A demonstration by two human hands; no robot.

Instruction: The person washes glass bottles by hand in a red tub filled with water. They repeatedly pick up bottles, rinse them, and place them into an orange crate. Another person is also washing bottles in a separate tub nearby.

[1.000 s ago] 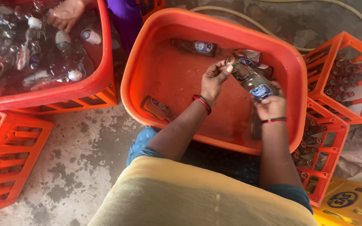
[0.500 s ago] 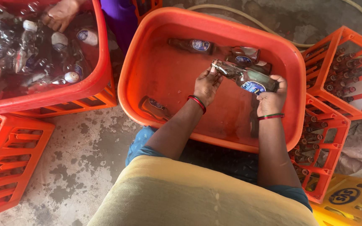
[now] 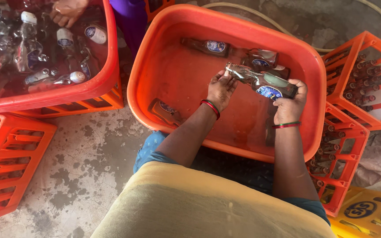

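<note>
head view, looking down over the person's lap. a glass bottle [image 3: 263, 82] with a blue round label is held nearly level, slightly tilted, above the middle of a large orange tub [image 3: 164, 48], its neck pointing to the person's left and its base to the right. the right hand [image 3: 289, 105] is clenched around the base end of the bottle, fingers wrapped over the glass; a red and green bangle [image 3: 286, 125] sits on that wrist. the left hand [image 3: 221, 88] meets the neck end, fingers curled up against the mouth of the bottle and touching it, though how firmly they grip cannot be told; a red bangle [image 3: 211, 107] circles this wrist. inside the tub, shallow water holds several more bottles: one brown bottle [image 3: 206, 45] near the far wall, another [image 3: 261, 57] just behind the held one, and one [image 3: 166, 112] low by the near-left wall. to the left stands a second orange tub [image 3: 58, 94], filled with water and many clear bottles, where another person's hand [image 3: 69, 11] rests at the far edge. orange plastic crates [image 3: 9, 158] lie on the stained concrete floor at left, and crates loaded with upright bottles [image 3: 362, 75] stand at right, just beside the large tub. a yellow crate [image 3: 367, 213] shows at the lower right corner.
</note>
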